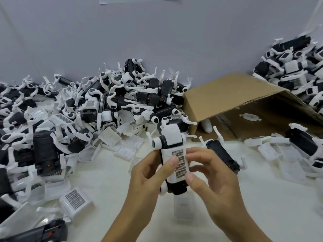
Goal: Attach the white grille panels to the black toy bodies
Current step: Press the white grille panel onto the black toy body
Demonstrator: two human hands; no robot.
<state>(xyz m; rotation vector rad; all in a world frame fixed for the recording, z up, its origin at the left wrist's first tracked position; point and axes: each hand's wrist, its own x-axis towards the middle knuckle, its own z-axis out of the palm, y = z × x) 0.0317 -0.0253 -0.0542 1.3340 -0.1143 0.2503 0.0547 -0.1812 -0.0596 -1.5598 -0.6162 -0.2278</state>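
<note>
Both hands, left hand (148,175) at 9 o'clock and right hand (209,173) at 3, grip the black toy body (174,172), thumbs pressing its white grille panel (180,163).

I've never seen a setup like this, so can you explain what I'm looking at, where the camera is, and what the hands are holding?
There is no machine here. One camera on a person's head looks down at their bare hands. The left hand and right hand together hold a black toy body with a white grille panel on it, thumbs pressing the panel. On the table lie a big pile of toys and loose panels, and a tipped cardboard box.
</note>
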